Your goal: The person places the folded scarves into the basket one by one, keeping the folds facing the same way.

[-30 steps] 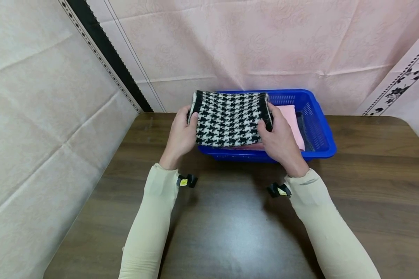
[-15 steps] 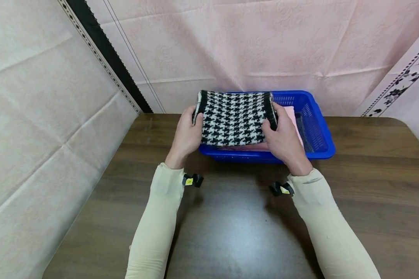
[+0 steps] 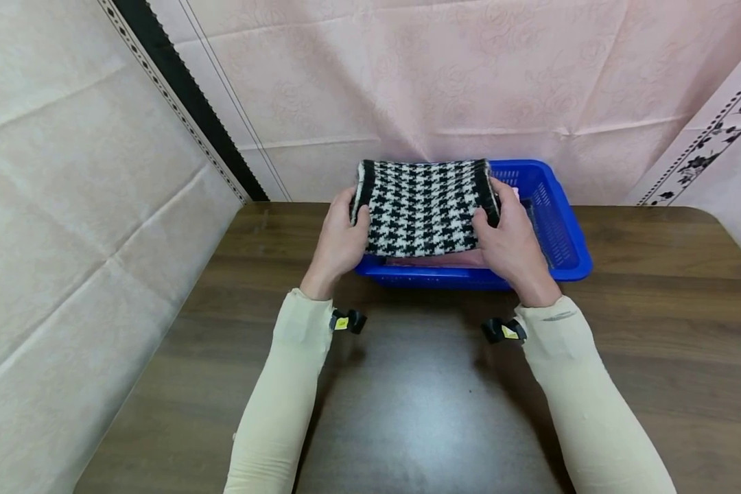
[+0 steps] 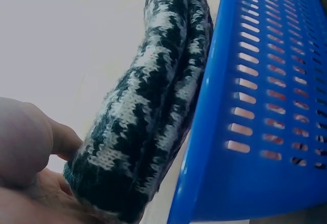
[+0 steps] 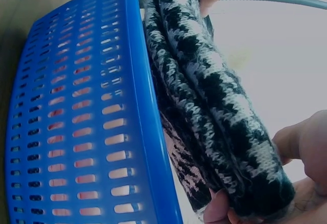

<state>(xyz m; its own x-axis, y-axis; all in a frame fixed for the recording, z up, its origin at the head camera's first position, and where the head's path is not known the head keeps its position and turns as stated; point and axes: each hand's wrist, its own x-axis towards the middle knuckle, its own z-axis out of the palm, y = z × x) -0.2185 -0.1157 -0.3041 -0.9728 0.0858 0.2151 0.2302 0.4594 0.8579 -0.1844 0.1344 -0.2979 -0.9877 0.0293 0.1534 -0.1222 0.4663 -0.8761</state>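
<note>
A folded black-and-white houndstooth knit scarf (image 3: 426,209) is held level over a blue plastic basket (image 3: 429,276). My left hand (image 3: 341,237) grips its left edge, thumb on top. At the opposite edge my right hand (image 3: 514,240) pinches it, thumb on top and fingers underneath. Both wrist views show the scarf's thick folded layers, in the left one (image 4: 130,101) and in the right one (image 5: 214,101), just above the basket rim. Beneath the scarf a pink cloth (image 3: 441,260) lies in the basket, mostly covered.
The basket stands on a brown wooden table (image 3: 420,398), near its back edge. Behind it hangs a pale pink patterned curtain (image 3: 469,75). A whitish cloth (image 3: 86,226) covers the left side. Small black cameras (image 3: 348,321) sit at both wrists.
Both hands have shifted a little to the right with the scarf, which covers more of the pink cloth than before. The basket has stayed about where it was.
</note>
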